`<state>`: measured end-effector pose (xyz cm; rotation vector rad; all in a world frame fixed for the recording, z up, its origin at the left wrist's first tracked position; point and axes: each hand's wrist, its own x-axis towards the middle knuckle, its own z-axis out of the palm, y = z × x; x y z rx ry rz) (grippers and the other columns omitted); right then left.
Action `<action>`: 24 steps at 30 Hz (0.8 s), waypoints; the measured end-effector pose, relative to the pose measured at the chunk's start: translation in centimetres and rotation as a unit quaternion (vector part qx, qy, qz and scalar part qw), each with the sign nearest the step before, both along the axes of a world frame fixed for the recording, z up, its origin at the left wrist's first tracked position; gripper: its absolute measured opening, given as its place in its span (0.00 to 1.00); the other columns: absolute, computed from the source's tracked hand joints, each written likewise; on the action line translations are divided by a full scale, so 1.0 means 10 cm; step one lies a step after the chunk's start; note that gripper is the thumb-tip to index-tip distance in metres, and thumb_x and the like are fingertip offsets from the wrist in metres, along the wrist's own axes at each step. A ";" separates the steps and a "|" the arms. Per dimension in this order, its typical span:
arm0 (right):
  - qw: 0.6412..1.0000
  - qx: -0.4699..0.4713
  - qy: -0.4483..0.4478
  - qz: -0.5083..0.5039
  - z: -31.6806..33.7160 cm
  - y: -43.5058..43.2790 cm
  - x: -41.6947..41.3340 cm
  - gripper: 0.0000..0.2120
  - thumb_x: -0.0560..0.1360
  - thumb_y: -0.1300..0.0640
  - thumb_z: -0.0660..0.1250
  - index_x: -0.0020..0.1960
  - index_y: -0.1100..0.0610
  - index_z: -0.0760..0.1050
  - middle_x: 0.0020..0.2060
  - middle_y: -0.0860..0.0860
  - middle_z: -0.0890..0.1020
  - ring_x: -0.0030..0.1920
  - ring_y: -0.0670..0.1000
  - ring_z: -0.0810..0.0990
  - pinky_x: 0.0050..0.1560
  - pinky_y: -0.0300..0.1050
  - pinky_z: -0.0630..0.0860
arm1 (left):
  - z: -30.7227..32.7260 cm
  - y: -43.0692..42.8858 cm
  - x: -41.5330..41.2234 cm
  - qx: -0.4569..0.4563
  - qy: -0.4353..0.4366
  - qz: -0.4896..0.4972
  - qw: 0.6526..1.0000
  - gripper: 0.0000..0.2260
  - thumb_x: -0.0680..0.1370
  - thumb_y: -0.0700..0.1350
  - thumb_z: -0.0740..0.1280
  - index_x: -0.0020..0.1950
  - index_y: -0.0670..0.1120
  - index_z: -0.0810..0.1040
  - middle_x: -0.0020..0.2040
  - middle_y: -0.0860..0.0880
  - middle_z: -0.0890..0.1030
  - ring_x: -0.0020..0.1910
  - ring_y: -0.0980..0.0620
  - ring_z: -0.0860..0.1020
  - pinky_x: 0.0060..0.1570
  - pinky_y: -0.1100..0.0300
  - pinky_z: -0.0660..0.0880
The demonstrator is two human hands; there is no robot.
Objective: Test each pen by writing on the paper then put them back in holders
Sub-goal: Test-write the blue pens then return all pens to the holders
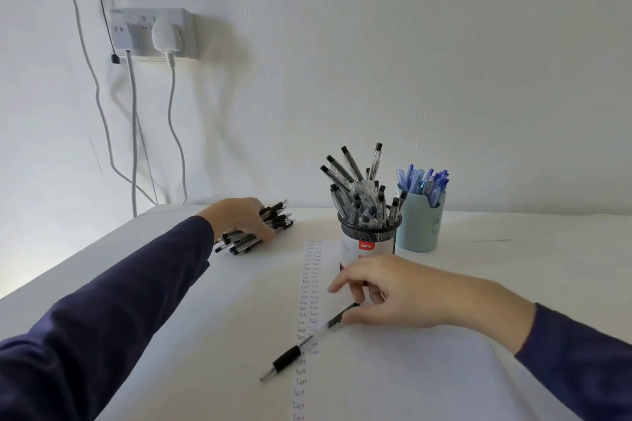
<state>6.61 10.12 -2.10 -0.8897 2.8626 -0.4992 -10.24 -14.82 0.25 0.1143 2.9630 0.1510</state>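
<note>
While the left hand [239, 219] grips the far pile [239, 245], the right hand [393, 290] pinches a pen [297, 349] on the paper [330, 256], probably tested, next lifted into the holder [369, 239].

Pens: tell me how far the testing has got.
Done: paper strip carries many "Test" marks; mesh holder and blue holder hold pens. In hand: right hand pinches a black pen over the strip. Remaining: the loose pile gripped by the left hand.
</note>
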 end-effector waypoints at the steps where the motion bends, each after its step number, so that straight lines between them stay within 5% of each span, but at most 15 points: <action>1: 1.000 0.009 0.025 0.011 -0.06 -0.04 -0.01 0.17 0.76 0.43 0.67 0.64 0.44 0.75 0.45 0.42 0.73 0.40 0.37 0.71 0.43 0.30 0.66 | 0.00 -0.01 0.04 0.001 0.003 -0.005 1.000 0.36 0.74 0.56 0.71 0.76 0.43 0.61 0.73 0.45 0.68 0.68 0.43 0.70 0.63 0.52 0.70; 4: 0.999 -0.021 0.044 0.017 -0.14 -0.03 -0.03 0.11 0.77 0.47 0.68 0.57 0.46 0.81 0.45 0.40 0.70 0.42 0.35 0.71 0.43 0.29 0.64 | -0.04 -0.06 0.13 -0.013 0.010 -0.016 1.000 0.35 0.73 0.58 0.71 0.73 0.42 0.64 0.68 0.45 0.71 0.63 0.43 0.72 0.61 0.51 0.71; 8: 0.987 -0.156 -0.030 -0.026 -0.09 0.17 -0.01 0.05 0.74 0.54 0.73 0.50 0.52 0.81 0.47 0.42 0.80 0.42 0.40 0.77 0.45 0.33 0.72 | -0.07 -0.11 0.23 -0.018 0.004 -0.031 0.999 0.32 0.73 0.60 0.70 0.68 0.41 0.68 0.59 0.48 0.74 0.55 0.46 0.74 0.54 0.54 0.73; 13: 0.861 -0.475 -0.138 -0.116 0.23 0.57 0.14 0.12 0.69 0.58 0.75 0.50 0.61 0.78 0.47 0.57 0.85 0.43 0.50 0.82 0.42 0.42 0.80 | -0.08 -0.14 0.33 -0.016 0.013 -0.042 0.999 0.36 0.74 0.58 0.69 0.77 0.45 0.61 0.74 0.47 0.67 0.70 0.44 0.68 0.66 0.53 0.68; 16: 0.778 -0.608 -0.052 -0.148 0.42 0.81 0.17 0.08 0.72 0.58 0.69 0.49 0.60 0.78 0.46 0.57 0.85 0.44 0.52 0.83 0.45 0.42 0.81 | -0.06 -0.12 0.39 -0.047 0.019 -0.050 0.997 0.34 0.75 0.59 0.68 0.75 0.44 0.63 0.73 0.46 0.69 0.67 0.45 0.70 0.63 0.55 0.69; 20: 0.683 -0.696 0.138 -0.173 0.59 0.97 0.08 0.02 0.79 0.60 0.66 0.50 0.59 0.75 0.45 0.56 0.83 0.46 0.53 0.83 0.52 0.46 0.80 | 0.01 -0.13 0.44 -0.037 0.003 -0.049 0.998 0.26 0.72 0.60 0.69 0.60 0.42 0.74 0.49 0.49 0.78 0.48 0.47 0.76 0.49 0.57 0.72; 22: 0.684 -0.689 0.175 -0.167 0.63 0.88 0.01 0.04 0.79 0.63 0.65 0.53 0.57 0.72 0.45 0.57 0.83 0.46 0.52 0.83 0.52 0.46 0.80 | 0.08 -0.18 0.44 0.040 -0.031 -0.056 0.997 0.28 0.64 0.61 0.71 0.53 0.42 0.77 0.45 0.47 0.83 0.44 0.45 0.81 0.48 0.56 0.77; 24: 0.739 -0.616 0.212 -0.173 0.60 0.73 -0.08 0.11 0.78 0.64 0.66 0.54 0.51 0.69 0.43 0.56 0.84 0.42 0.50 0.83 0.49 0.46 0.81 | 0.15 -0.22 0.46 0.152 -0.092 -0.056 0.982 0.25 0.65 0.56 0.74 0.52 0.39 0.79 0.48 0.42 0.85 0.45 0.43 0.83 0.49 0.53 0.80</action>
